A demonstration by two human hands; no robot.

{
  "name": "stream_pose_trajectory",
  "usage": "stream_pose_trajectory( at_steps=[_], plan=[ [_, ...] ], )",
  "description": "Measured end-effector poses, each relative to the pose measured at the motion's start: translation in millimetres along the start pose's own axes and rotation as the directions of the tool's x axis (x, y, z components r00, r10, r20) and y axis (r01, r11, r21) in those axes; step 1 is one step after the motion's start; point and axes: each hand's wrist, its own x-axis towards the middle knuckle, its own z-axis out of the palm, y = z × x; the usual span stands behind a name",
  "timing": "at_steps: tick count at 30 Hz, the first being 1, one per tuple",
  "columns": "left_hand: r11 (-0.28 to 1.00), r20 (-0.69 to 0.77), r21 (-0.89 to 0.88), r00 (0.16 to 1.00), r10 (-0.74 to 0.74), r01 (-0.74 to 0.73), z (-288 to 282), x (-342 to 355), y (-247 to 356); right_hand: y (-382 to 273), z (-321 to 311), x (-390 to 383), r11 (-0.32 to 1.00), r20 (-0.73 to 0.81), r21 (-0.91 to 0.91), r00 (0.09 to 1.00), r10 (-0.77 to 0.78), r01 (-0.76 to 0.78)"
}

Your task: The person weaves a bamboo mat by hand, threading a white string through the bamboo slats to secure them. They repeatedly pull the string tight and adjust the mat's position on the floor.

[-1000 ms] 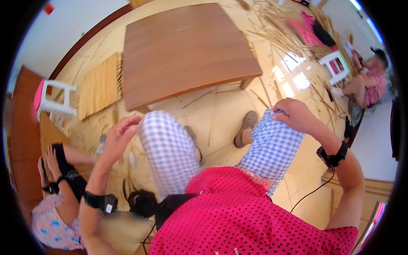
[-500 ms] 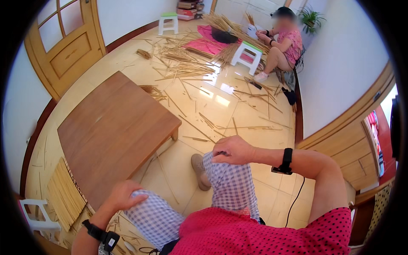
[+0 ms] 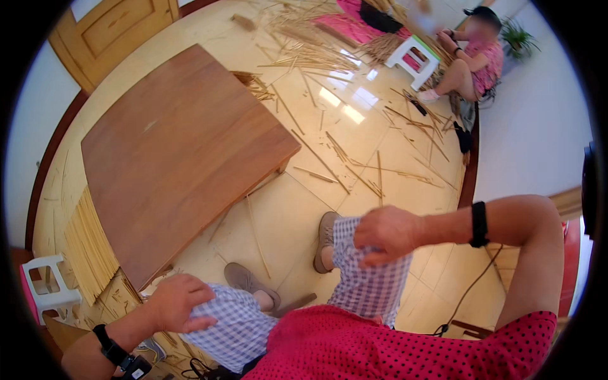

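My left hand (image 3: 182,303) rests at my left knee, on the blue-and-white checked trousers (image 3: 231,323). Its fingers are apart and hold nothing. Over my right knee lies my right hand (image 3: 387,234), fingers draped loosely downward across the same checked cloth, nothing visible in it. Both wrists wear black bands. To the left, close to my left hand, stands a low brown wooden table (image 3: 183,158) with a bare top. Beside its near left edge lies a mat of pale straw stalks (image 3: 90,247).
Loose stalks (image 3: 339,149) litter the tiled floor beyond the table. A white stool (image 3: 50,285) stands at far left, another stool (image 3: 415,60) at the back. A seated person (image 3: 478,57) is at the back right near a plant (image 3: 516,38). A black cable (image 3: 472,288) runs by my right side.
The view has tilted down and swung left, so the room sits higher and farther right. My left fingers have spread and lifted slightly; both my shoes now show. My right hand stays at the knee.
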Motion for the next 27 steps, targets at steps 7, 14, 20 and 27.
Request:
stream_pose_trajectory(
  at_steps=[7, 14, 20, 27],
  plan=[
    [0.994, -0.052, -0.113, 0.999, 0.010, -0.016, -1, 7, -45, 40, -13, 27, 0.986, -0.011, 0.105, 0.991, -0.130, 0.130],
    [0.983, 0.020, -0.181, 1.000, 0.017, -0.013, -16, 30, -88, 71, -20, 37, 0.982, -0.081, 0.164, 0.993, -0.084, 0.097],
    [0.930, -0.074, -0.350, 0.986, -0.147, 0.112, 5, 23, -96, 68, -30, 45, 0.980, -0.085, 0.192, 0.996, -0.025, 0.041],
    [-0.466, 0.565, -0.811, 0.266, -0.781, 0.353, 118, -68, -127, 33, -20, 39, 0.946, -0.230, 0.301, 0.953, 0.198, -0.124]
  ],
)
